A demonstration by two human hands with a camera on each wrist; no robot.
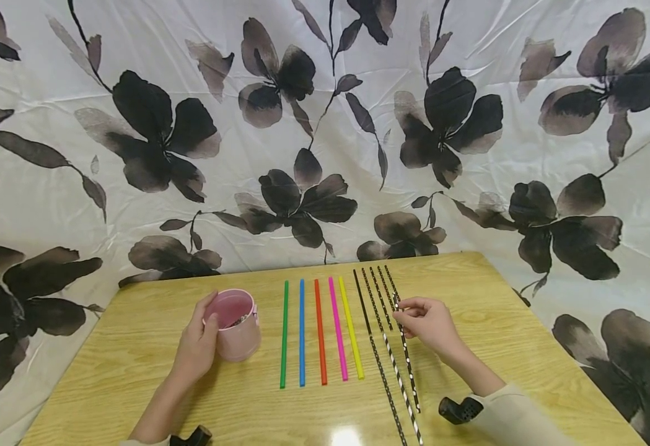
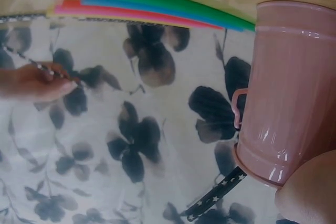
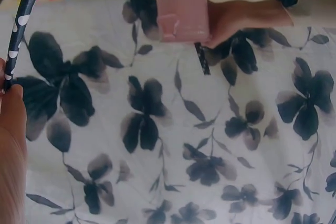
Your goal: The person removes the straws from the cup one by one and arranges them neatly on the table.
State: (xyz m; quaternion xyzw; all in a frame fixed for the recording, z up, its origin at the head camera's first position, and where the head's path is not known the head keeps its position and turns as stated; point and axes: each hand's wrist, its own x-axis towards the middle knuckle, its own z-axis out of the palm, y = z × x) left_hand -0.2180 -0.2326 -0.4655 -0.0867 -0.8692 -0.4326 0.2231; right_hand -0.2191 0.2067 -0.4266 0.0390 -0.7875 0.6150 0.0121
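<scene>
My left hand (image 1: 195, 344) grips the side of a pink bucket (image 1: 238, 347) that stands upright on the left of the table. A black straw with white stars (image 2: 216, 194) pokes out past its rim in the left wrist view. My right hand (image 1: 432, 323) pinches a black straw with white dots (image 1: 408, 365) near its upper part, at the right end of a group of patterned straws. In the right wrist view, the dotted straw (image 3: 23, 22) sits between thumb and fingertips. Most of the bucket's inside is hidden.
Green (image 1: 284, 334), blue (image 1: 302, 334), red (image 1: 321, 334), pink (image 1: 338, 331) and yellow (image 1: 351, 328) straws lie in a row mid-table. Several black patterned straws (image 1: 377, 359) lie right of them. A floral cloth (image 1: 358, 155) hangs behind the wooden table (image 1: 469, 279).
</scene>
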